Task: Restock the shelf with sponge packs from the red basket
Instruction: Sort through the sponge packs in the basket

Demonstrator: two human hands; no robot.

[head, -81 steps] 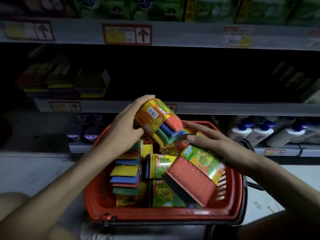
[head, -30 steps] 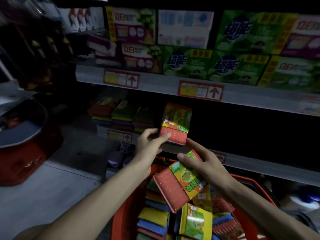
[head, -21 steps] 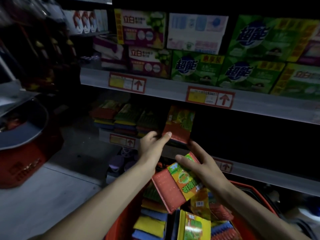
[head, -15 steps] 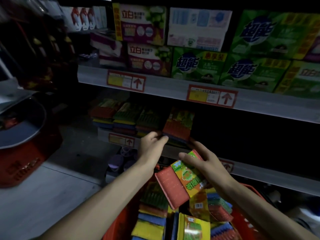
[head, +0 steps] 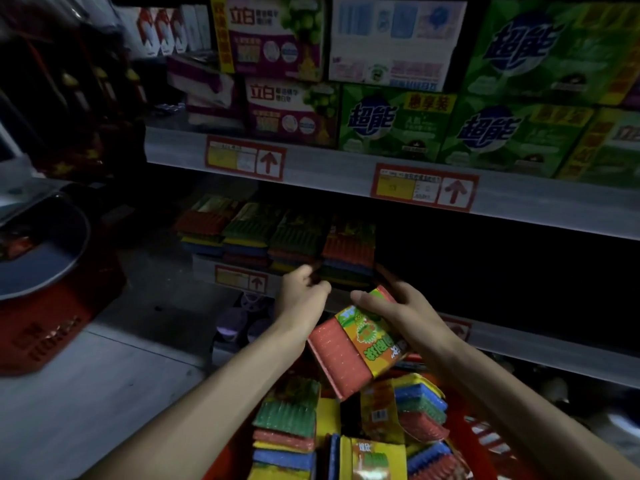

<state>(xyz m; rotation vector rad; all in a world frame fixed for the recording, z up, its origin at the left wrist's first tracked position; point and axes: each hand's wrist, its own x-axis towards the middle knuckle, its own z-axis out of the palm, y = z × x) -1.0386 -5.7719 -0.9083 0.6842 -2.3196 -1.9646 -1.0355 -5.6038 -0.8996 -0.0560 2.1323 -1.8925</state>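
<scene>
Four sponge packs [head: 277,233] lie in a row on the dim middle shelf [head: 204,268]; the rightmost pack [head: 348,249] has a red top. My left hand [head: 301,294] hovers just in front of that pack at the shelf edge, fingers loosely curled and holding nothing. My right hand [head: 398,315] grips a sponge pack [head: 349,355] with a red scouring face and a yellow-green label, held tilted above the red basket [head: 481,434]. Several more multicoloured packs [head: 287,424] fill the basket.
The shelf to the right of the sponge row [head: 485,271] is dark, with nothing visible on it. Detergent boxes [head: 391,119] fill the upper shelf. A red crate [head: 45,327] with a dark pan on top stands on the floor at left. Purple bottles [head: 239,323] stand on the lowest shelf.
My left hand carried a pack up from the basket, laid it at the right end of the shelf row, let go and drew back. My right hand rose with its pack.
</scene>
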